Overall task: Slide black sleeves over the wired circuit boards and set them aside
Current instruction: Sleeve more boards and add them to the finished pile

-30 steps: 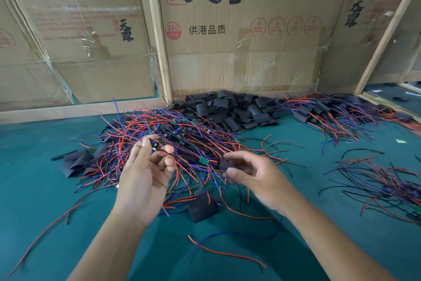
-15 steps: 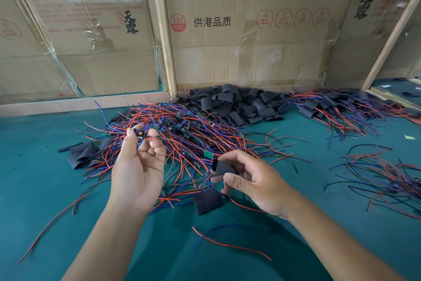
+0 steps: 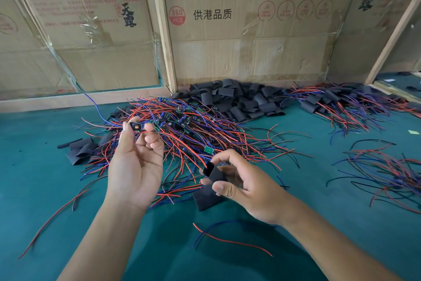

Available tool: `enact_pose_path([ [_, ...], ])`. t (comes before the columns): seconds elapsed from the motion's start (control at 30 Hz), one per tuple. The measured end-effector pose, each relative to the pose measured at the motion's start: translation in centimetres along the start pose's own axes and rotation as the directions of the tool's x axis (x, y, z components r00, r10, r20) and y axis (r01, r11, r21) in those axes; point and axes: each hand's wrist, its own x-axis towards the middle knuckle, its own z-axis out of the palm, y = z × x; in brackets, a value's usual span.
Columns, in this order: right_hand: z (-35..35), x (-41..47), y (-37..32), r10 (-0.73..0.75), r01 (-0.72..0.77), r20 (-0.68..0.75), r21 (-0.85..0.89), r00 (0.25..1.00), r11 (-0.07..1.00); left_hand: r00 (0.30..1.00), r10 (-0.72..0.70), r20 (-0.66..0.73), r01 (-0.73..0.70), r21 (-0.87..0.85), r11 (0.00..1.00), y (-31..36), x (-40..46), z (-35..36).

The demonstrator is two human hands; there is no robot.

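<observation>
While left hand (image 3: pixel 134 162) pinches board (image 3: pixel 134 126), right hand (image 3: pixel 246 187) grips sleeve (image 3: pixel 213 173).

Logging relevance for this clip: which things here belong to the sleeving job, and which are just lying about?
Job:
left hand pinching a wired board
right hand holding a black sleeve
wired board heap
sleeve pile

Lying about:
cardboard boxes
loose red wire

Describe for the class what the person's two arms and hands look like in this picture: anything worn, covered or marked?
Both forearms are bare as far as the frame shows, with no sleeves in view. The left hand and the right hand wear no gloves, and no rings, watch or wristbands can be seen. No markings show on either arm.
</observation>
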Motion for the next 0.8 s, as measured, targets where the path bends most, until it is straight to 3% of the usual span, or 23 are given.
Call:
enact_pose_path([
  [0.23, 0.1, -0.2, -0.4, -0.013, 0.014, 0.008, -0.115, 1.0, 0.993, 1.0, 0.02, 0.005, -0.02, 0.025, 0.999, -0.2, 0.0, 0.1],
  [0.5, 0.3, -0.4, -0.8, 0.013, -0.009, 0.044, -0.078, 0.999, 0.997, 0.997, 0.076, 0.012, -0.077, 0.132, 0.988, -0.1, -0.1, -0.2],
  [0.67, 0.3, -0.2, -0.6, 0.001, -0.004, -0.024, -0.111, 1.0, 0.994, 0.982, 0.139, 0.132, -0.171, 0.28, 0.945, -0.4, -0.9, 0.6],
  [0.8, 0.3, 0.0, -0.4, -0.054, 0.026, -0.118, -0.23, 0.992, 0.973, 0.963, 0.084, 0.256, -0.18, 0.378, 0.908, -1.8, -1.9, 0.9],
])
